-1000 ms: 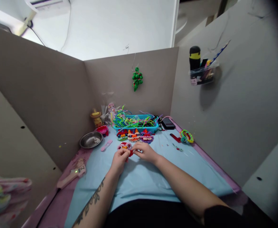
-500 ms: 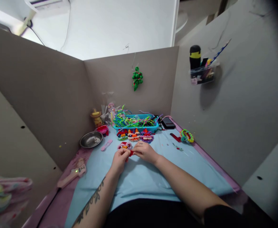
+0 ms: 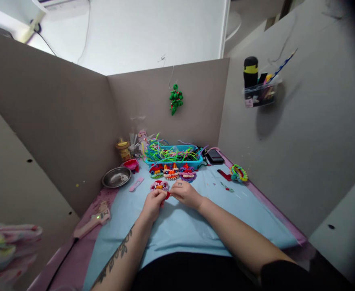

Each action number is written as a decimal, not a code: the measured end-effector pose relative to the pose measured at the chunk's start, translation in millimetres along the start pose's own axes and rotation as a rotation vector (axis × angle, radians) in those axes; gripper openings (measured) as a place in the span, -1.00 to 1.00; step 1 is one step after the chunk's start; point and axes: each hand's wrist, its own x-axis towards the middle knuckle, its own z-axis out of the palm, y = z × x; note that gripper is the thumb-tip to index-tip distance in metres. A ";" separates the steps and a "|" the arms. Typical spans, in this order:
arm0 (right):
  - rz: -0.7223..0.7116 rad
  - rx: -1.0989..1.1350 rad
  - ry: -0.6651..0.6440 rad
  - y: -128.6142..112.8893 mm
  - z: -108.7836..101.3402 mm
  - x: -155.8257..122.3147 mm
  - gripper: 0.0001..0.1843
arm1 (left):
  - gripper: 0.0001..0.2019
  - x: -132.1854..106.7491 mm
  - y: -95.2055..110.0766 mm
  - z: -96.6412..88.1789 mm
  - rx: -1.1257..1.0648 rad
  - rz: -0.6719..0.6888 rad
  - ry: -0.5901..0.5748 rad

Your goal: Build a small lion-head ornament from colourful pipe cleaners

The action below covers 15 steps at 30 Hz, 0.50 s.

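Between my two hands is a small red fuzzy piece (image 3: pixel 167 195), mostly covered by the fingers; its exact shape is hidden. My left hand (image 3: pixel 153 204) pinches it from the left, with a bit of red showing below the fingers. From the right, my right hand (image 3: pixel 186 194) is closed on the same piece with thumb and fingertips. Just beyond the left fingers lies a pink and red lion-like head (image 3: pixel 159 185) of fuzzy stems. Behind it sit similar heads in green and red (image 3: pixel 156 171), orange and cream (image 3: pixel 171 172), and purple (image 3: pixel 187 173).
A blue basket (image 3: pixel 175 164) heaped with coloured fuzzy stems stands at the back. To the left are a metal bowl (image 3: pixel 117 178), a pink clip-like piece (image 3: pixel 136 184) and a glue gun (image 3: pixel 92 224) with its cord. Coloured rings (image 3: pixel 238 173) and a dark phone-like box (image 3: pixel 215 157) lie right.
Both hands stay in nearly the same place, still holding the red piece. The view has shifted very slightly; nothing else has visibly moved.
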 end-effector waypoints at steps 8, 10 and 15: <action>0.008 -0.013 -0.017 1.8 -0.8 -1.1 -0.83 | -0.80 0.3 0.7 0.3 -0.011 0.007 -0.007; 0.043 0.013 0.009 2.8 1.0 -0.9 -0.84 | -0.78 1.0 0.0 -1.1 0.005 0.052 0.000; 0.193 0.092 -0.032 1.4 3.2 -1.1 -0.85 | -0.76 0.3 -0.5 -3.1 0.104 0.151 0.012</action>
